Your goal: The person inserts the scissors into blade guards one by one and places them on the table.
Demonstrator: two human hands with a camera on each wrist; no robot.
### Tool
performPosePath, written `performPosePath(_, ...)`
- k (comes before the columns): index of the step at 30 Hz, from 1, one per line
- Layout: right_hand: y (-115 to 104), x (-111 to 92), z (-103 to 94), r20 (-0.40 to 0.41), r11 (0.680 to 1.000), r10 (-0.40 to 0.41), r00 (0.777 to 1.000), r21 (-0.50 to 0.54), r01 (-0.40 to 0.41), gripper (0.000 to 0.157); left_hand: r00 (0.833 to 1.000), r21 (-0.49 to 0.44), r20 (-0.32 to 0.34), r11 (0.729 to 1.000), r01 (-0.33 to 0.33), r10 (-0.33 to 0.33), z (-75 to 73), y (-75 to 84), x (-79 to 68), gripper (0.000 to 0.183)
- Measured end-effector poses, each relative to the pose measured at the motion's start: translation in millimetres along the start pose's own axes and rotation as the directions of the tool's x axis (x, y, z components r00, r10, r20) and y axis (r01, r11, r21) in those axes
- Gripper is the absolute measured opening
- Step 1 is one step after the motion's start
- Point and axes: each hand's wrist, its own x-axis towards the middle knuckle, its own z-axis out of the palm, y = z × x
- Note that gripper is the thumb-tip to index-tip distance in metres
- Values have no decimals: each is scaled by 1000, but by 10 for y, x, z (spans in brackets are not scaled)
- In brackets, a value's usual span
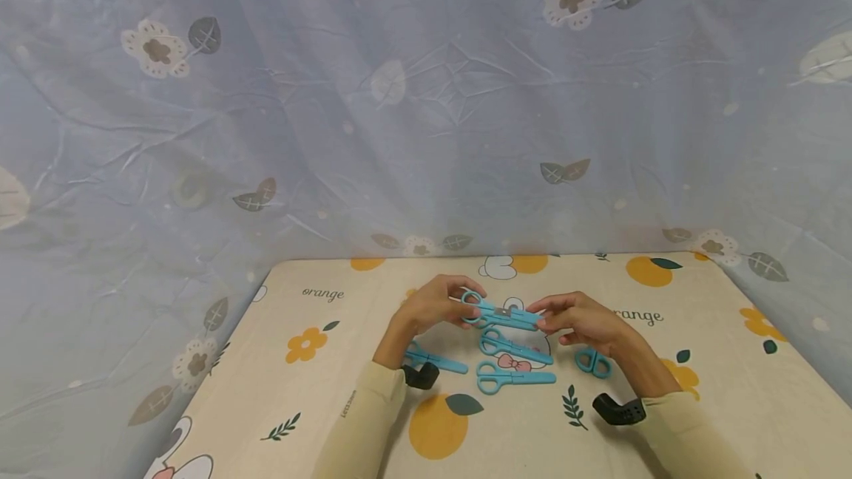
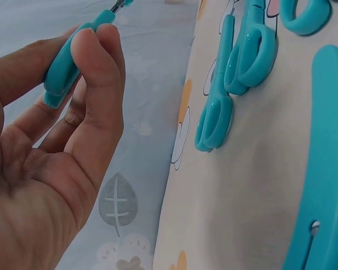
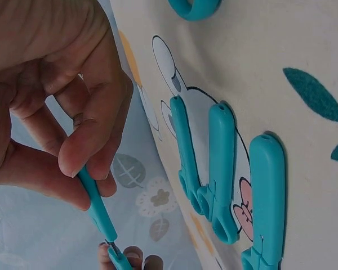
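Note:
Above the table, a pair of light-blue scissors [image 1: 488,310] is held between both hands. My left hand [image 1: 435,305] pinches its looped handle between thumb and fingers, also seen in the left wrist view. With thumb and fingertips, my right hand [image 1: 586,320] grips the blue blade cover [image 3: 97,205] at the other end. A short stretch of metal blade [image 1: 504,311] shows between handle and cover. Below the hands lie more blue scissors in covers, one pair [image 1: 515,377] nearest me and another [image 1: 526,352] just behind it.
A covered pair of scissors [image 1: 442,363] lies by the left wrist. The handle loops [image 1: 592,363] of another show below the right hand. A patterned cloth [image 1: 306,398] covers the table, and a grey-blue curtain [image 1: 426,131] hangs behind it.

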Motion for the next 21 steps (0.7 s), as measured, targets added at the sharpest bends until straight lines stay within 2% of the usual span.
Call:
performPosePath(7,21,40,9,17,1000,-24,1000,9,23,34,1000,4,-2,1000,-13,13,25,-30,15,29)
performPosePath(14,49,49,40,23,999,-43,999,8,43,37,1000,31,2,999,-22,22,46,-54,35,28)
performPosePath(21,53,76,47,21,999,-45,999,-10,45,34,998,81,22,995,-61,59,64,-33,29,30)
